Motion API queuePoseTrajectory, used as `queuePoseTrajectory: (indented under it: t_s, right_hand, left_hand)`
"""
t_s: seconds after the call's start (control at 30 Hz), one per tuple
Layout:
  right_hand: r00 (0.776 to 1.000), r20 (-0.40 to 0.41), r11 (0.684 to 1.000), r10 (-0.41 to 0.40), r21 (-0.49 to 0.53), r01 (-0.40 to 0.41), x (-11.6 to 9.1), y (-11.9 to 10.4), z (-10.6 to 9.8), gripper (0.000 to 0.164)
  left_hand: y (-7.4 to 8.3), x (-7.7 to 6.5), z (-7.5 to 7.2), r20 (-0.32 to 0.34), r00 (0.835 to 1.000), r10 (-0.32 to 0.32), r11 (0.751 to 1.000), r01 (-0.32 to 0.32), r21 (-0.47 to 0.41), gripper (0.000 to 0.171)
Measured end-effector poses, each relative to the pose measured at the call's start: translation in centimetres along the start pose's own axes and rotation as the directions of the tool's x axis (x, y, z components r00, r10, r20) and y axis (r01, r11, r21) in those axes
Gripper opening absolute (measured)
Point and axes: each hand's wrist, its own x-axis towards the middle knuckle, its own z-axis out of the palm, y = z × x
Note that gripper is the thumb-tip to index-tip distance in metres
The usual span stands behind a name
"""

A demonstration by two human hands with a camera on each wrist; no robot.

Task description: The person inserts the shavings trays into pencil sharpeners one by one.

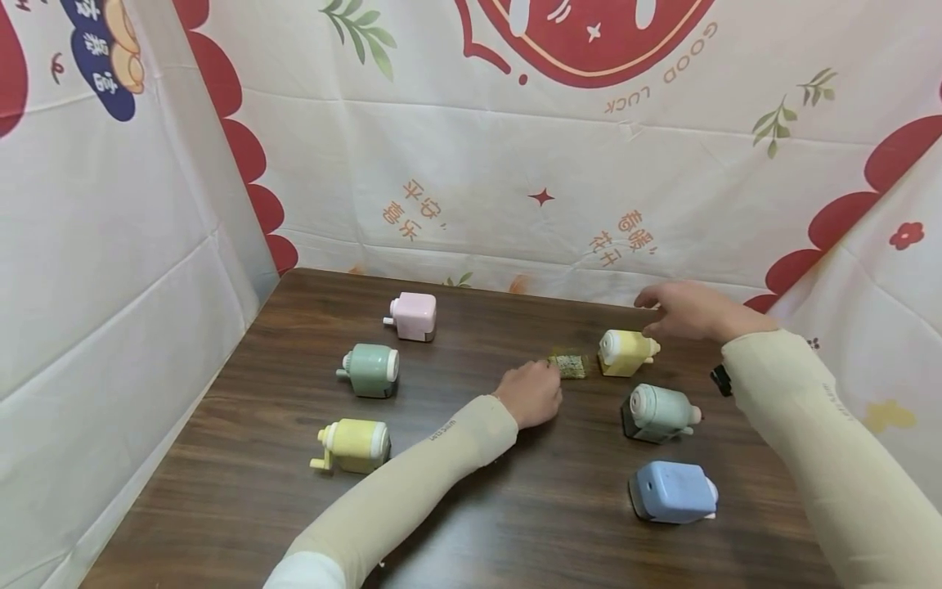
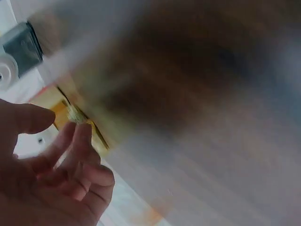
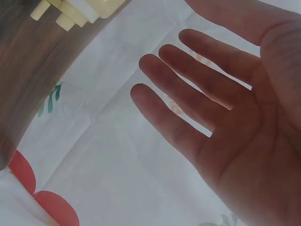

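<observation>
In the head view my left hand [image 1: 530, 394] is low over the table beside a small see-through yellowish piece with speckled contents [image 1: 568, 366]. In the left wrist view, fingertips overlap the edge of this speckled piece [image 2: 76, 114], while the thumb stands apart from them; contact is hard to judge. Just right of the piece stands a yellow hand-crank pencil sharpener [image 1: 624, 352]. My right hand [image 1: 684, 310] hovers behind and to the right of that sharpener. Its fingers are spread and hold nothing in the right wrist view, where part of the yellow sharpener [image 3: 77, 12] shows at the top.
On the right are a grey-green sharpener [image 1: 660, 411] and a blue one [image 1: 674, 492]. Pink [image 1: 415, 316], green [image 1: 371, 370] and yellow [image 1: 356, 446] sharpeners stand on the left. A printed white cloth [image 1: 471, 155] hangs behind the brown table [image 1: 500, 523].
</observation>
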Motion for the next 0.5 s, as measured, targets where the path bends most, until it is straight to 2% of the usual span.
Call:
queuePoseTrajectory:
  t_s: [0.07,0.13,0.33,0.5]
  right_hand:
    - [1.0,0.002,1.0,-0.006,-0.001,0.006,0.2,0.1,0.3,0.046]
    - [1.0,0.003,1.0,-0.008,-0.001,0.008,0.3,0.1,0.5,0.045]
    - [1.0,0.026,1.0,-0.001,0.008,0.0,0.4,-0.1,1.0,0.049]
    - [0.999,0.039,1.0,-0.007,-0.019,0.008,0.8,-0.4,1.6,0.055]
  left_hand:
    - [-0.5,0.5,-0.4,-0.041,0.998,-0.038,0.999,0.037,-0.032,0.038]
    - [-0.9,1.0,-0.8,-0.053,0.996,-0.07,0.996,0.067,-0.054,0.046]
    - [-1.4,2.8,-1.6,0.035,0.996,-0.086,0.992,0.089,-0.092,0.075]
    - [-1.6,4.0,-1.3,0.074,0.996,-0.048,0.988,0.058,-0.142,0.076]
